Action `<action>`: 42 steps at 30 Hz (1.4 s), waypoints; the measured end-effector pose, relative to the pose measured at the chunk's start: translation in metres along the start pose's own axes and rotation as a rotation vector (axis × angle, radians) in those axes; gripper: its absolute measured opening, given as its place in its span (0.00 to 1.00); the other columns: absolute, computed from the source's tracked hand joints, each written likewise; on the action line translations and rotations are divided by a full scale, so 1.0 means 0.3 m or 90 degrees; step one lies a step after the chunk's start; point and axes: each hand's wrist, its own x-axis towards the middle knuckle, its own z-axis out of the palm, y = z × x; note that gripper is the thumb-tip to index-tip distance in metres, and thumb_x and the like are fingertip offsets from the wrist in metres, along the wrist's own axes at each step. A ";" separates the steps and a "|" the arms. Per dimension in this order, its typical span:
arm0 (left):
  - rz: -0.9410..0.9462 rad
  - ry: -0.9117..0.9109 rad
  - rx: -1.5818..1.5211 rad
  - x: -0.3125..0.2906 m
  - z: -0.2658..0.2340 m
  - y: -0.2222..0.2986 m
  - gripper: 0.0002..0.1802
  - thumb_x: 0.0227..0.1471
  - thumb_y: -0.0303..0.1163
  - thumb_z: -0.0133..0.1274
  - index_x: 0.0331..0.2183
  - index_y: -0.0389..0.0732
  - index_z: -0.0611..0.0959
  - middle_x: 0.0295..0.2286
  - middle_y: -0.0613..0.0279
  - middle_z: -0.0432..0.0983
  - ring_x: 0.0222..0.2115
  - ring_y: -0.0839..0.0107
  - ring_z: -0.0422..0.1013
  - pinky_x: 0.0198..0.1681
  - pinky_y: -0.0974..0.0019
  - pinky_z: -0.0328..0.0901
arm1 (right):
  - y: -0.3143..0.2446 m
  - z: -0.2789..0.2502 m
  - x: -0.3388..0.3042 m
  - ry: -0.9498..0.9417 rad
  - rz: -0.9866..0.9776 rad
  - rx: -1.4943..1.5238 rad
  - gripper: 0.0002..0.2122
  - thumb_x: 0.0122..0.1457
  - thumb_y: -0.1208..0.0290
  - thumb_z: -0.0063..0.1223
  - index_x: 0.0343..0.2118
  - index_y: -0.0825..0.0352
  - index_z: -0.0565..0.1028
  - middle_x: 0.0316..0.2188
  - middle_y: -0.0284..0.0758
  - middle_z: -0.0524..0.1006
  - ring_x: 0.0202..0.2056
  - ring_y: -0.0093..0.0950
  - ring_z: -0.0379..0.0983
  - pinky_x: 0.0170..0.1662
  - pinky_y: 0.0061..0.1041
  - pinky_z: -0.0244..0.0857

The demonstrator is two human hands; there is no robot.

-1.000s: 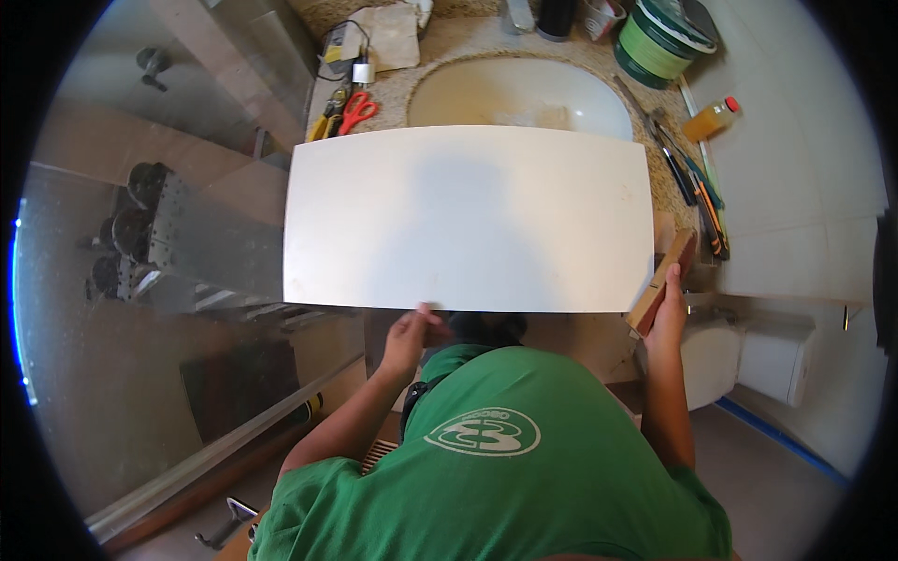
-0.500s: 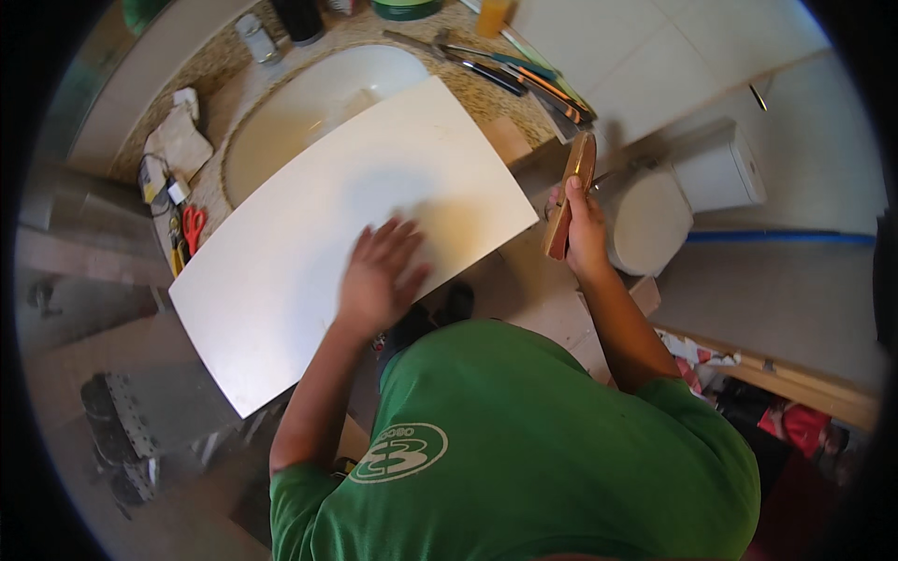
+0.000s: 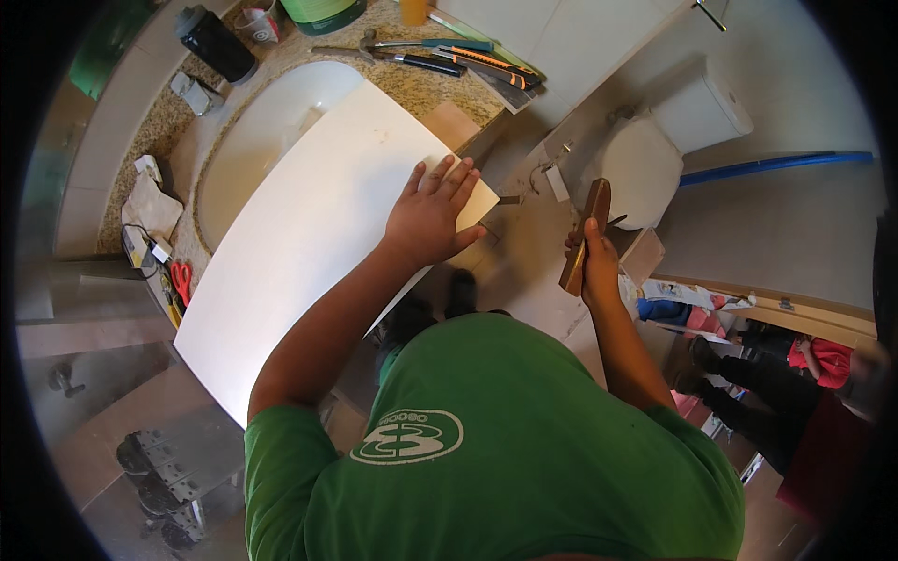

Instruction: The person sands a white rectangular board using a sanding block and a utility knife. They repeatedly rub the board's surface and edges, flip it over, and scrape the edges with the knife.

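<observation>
A large white board (image 3: 318,215) lies across the sink counter and juts out toward my body. My left hand (image 3: 428,213) rests on the board close to its right corner, palm down and fingers spread. Off the board's right side, in the air over the floor, my right hand (image 3: 601,269) grips a brown wooden sanding block (image 3: 597,200). The block is held tilted, its long side pointing away from me. My right fingers wrap behind it and are partly hidden.
Past the board are the sink (image 3: 323,73), a hammer (image 3: 412,44), utility knives (image 3: 496,67) and a black bottle (image 3: 215,45). Red scissors (image 3: 181,279) lie at the left. To the right stand a toilet (image 3: 638,168) and a blue pipe (image 3: 776,166); another person (image 3: 828,363) is beyond a doorway.
My left hand has slid from the board's near middle toward its right corner and now lies flat. The block stays in my right hand, slightly lower. The whole view has shifted.
</observation>
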 end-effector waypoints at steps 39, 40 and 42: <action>-0.666 0.163 -0.059 -0.502 -0.155 -0.759 0.39 0.64 0.64 0.38 0.30 0.38 0.86 0.32 0.41 0.81 0.38 0.42 0.77 0.43 0.45 0.69 | -0.414 0.708 0.375 -0.236 -0.506 -0.866 0.24 0.60 0.52 0.59 0.44 0.74 0.78 0.46 0.49 0.77 0.49 0.47 0.74 0.53 0.43 0.70; -0.673 0.159 -0.063 -0.500 -0.157 -0.756 0.39 0.64 0.64 0.37 0.31 0.38 0.86 0.32 0.42 0.82 0.38 0.42 0.77 0.43 0.45 0.70 | -0.414 0.750 0.386 -0.232 -0.516 -0.900 0.24 0.61 0.52 0.58 0.44 0.73 0.78 0.47 0.48 0.77 0.50 0.46 0.74 0.54 0.43 0.70; -0.677 0.152 -0.052 -0.497 -0.163 -0.754 0.39 0.64 0.64 0.38 0.31 0.39 0.87 0.33 0.42 0.82 0.38 0.42 0.77 0.44 0.45 0.70 | -0.405 0.808 0.399 -0.226 -0.547 -0.929 0.24 0.61 0.51 0.57 0.47 0.71 0.78 0.48 0.47 0.77 0.52 0.46 0.73 0.55 0.43 0.69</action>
